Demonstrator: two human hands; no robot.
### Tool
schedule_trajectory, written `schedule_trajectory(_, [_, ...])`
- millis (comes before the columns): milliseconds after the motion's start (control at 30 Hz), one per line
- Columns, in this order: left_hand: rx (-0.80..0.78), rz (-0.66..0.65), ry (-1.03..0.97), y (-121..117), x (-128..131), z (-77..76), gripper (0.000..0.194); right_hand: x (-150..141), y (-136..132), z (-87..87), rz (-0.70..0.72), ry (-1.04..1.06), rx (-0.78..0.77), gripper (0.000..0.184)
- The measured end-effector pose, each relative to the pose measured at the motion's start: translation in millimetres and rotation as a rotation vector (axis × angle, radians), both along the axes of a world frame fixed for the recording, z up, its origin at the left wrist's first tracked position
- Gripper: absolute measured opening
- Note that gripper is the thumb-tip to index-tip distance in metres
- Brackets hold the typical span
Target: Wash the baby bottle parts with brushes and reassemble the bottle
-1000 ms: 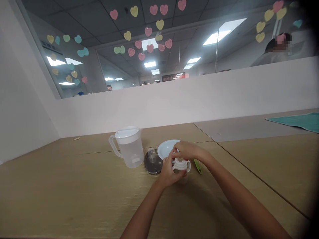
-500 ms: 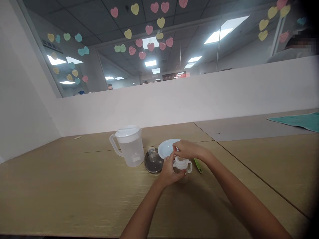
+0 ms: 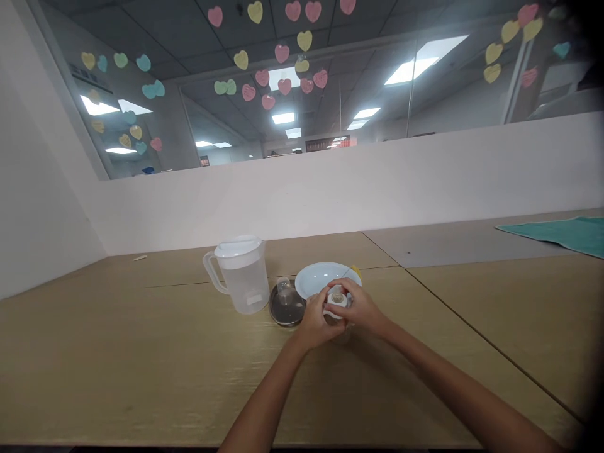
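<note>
A small clear bottle with a white collar and handles [image 3: 336, 300] stands on the wooden table between both my hands. My left hand [image 3: 315, 323] is wrapped round its left side. My right hand [image 3: 362, 308] is closed round its right side and top, covering the handle there. Just behind it lies a white plate [image 3: 317, 279]. To the left a round dark lid with a clear knob [image 3: 285, 304] rests on the table.
A clear plastic jug with a white lid [image 3: 240, 273] stands left of the dark lid. A yellow bit [image 3: 356, 271] shows at the plate's right edge. A teal cloth [image 3: 561, 231] lies far right. A white partition wall [image 3: 377, 182] runs behind the table.
My right hand came down from the bottle's top and now wraps its right side, hiding the handle and the green item seen earlier. The view shifted slightly.
</note>
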State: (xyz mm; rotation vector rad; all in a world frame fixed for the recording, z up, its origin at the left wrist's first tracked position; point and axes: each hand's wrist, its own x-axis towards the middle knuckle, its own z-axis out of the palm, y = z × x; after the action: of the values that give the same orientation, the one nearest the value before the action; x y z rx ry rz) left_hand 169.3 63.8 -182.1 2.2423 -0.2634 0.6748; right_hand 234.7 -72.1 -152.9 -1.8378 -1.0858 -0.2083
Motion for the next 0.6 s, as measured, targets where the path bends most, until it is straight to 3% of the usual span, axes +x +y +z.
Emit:
schedule_trajectory(167, [0.02, -0.021, -0.007, 2.0, 2.0, -1.5, 0.073, -7.1, 11.2, -21.9, -0.197, -0.098, 0.087, 0.027])
schedule_trajectory(233, [0.045, -0.024, -0.014, 1.6, 0.8, -0.5, 0.069, -7.0, 8.4, -26.1, -0.163, -0.12, 0.107, 0.028])
schedule_trajectory(400, [0.073, -0.017, -0.011, -2.3, -4.3, 5.6, 0.051, -1.1, -3.2, -34.3, 0.07, -0.117, 0.143, 0.031])
schedule_trajectory(600, [0.067, -0.023, -0.004, -2.0, -3.6, 7.9, 0.055, -0.6, -4.4, -38.3, 0.053, -0.14, 0.149, 0.027])
